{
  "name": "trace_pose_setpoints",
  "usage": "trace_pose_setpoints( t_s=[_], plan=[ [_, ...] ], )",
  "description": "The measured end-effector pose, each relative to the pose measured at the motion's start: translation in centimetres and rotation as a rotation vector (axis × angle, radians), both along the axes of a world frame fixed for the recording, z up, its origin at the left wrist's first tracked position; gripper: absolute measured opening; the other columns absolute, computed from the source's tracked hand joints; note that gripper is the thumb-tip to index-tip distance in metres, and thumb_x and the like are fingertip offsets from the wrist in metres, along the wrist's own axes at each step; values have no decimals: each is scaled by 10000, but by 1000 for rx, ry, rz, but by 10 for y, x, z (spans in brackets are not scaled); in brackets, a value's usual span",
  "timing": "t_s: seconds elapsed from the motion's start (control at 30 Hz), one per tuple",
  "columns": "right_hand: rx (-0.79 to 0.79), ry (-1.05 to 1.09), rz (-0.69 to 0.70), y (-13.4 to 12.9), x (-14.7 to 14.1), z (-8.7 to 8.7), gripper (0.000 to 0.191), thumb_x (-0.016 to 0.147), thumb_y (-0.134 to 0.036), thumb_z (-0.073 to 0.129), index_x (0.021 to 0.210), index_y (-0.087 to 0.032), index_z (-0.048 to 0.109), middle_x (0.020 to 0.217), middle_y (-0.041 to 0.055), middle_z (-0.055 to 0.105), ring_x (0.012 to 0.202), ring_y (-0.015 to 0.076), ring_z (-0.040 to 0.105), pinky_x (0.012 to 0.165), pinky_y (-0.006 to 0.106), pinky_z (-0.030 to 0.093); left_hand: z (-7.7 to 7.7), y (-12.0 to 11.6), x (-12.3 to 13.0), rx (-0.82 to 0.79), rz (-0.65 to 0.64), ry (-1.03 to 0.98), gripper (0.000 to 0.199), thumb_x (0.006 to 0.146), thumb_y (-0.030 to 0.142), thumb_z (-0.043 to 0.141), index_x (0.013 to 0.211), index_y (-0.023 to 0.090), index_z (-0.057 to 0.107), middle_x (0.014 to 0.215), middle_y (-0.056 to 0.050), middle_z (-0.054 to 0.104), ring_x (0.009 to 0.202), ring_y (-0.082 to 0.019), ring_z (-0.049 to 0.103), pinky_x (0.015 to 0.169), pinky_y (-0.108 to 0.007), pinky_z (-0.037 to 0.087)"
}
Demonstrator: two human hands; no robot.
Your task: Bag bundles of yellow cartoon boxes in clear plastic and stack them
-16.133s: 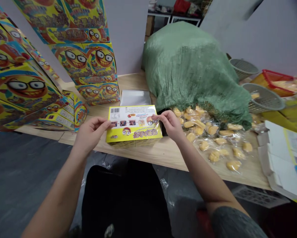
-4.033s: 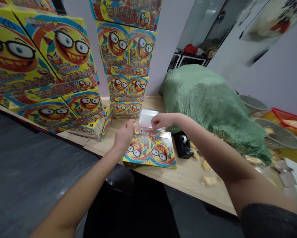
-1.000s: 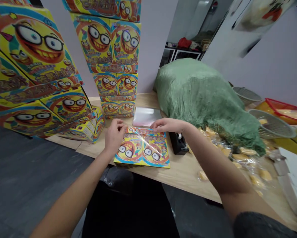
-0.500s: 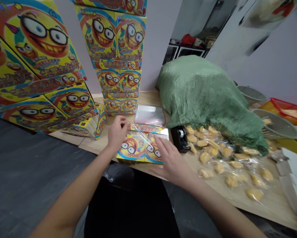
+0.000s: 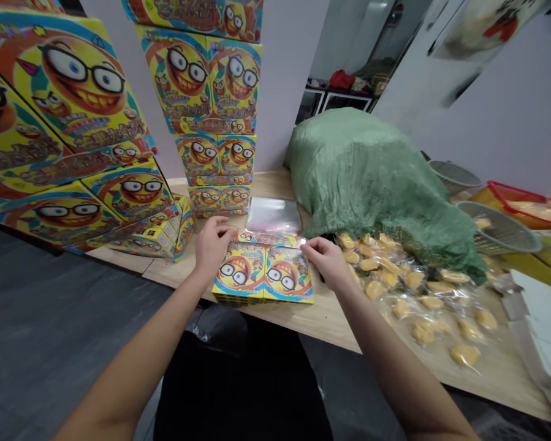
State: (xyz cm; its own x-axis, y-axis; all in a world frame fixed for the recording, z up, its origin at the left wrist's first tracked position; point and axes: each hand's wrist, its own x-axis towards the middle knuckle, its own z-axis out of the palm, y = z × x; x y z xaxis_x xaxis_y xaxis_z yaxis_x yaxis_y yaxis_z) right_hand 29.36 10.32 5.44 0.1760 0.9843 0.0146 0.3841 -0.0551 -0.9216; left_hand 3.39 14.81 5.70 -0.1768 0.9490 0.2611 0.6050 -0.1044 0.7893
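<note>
Yellow cartoon-face box (image 5: pixel 263 275) between both hands
Its far corners are touched by slightly parted left fingers (image 5: pixel 230 234), clamped by right fingers (image 5: pixel 308 248).

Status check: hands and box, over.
Left hand at upper left corner of yellow box. Right hand at its upper right corner. Wrapped pieces to the right, none on top.

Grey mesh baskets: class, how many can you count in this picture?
2. The nearer basket, right of the green sack, has a yellow piece in it; the farther basket is behind it. More may be hidden.
</note>
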Motion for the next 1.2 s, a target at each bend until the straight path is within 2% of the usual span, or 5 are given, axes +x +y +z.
trace_pose_setpoints(
  t_s=[0.5, 0.9, 0.97, 1.1, 1.2],
  plan=[
    [-7, -70, 63, 21, 8, 1, 125, 692, -318, 551, 639, -207, 526, 566, -24, 533, 529, 130, 481, 472, 235, 366, -9, 5, -1, -16, 4, -101, 314, 750, 381, 629, 1003, 201, 580, 836, -33, 739, 810, -200, 689, 731, -286, 483],
    [29, -78, -23, 29, 2, -10, 126, 698, -270, 456, 586, -222, 424, 532, -43, 433, 476, 119, 421, 437, 241, 319, -12, 8, 2, -31, 47, -120, 289, 759, 400, 610, 958, 191, 588, 830, -45, 726, 775, -197, 688, 650, -260, 484],
    [56, -141, -38, 29, 1, -9, 161, 695, -272, 478, 565, -220, 400, 541, -37, 422, 516, 124, 413, 477, 249, 304, -11, 7, 3, -21, 42, -105, 265, 758, 389, 611, 935, 192, 594, 843, -47, 722, 783, -198, 687, 656, -260, 485],
    [139, -459, -73, 26, -6, -2, 246, 729, -305, 505, 551, -213, 364, 599, -19, 417, 593, 137, 401, 551, 267, 266, -6, 2, 4, 2, 43, -45, 211, 761, 364, 612, 886, 194, 611, 811, -36, 715, 772, -196, 683, 674, -267, 482],
    [116, -584, -76, 24, -11, 3, 237, 759, -305, 484, 576, -212, 364, 637, -16, 407, 589, 134, 389, 555, 268, 251, 0, -1, 7, 5, 40, -4, 173, 776, 345, 599, 865, 198, 619, 796, -28, 708, 754, -189, 676, 686, -270, 480]
  ],
)
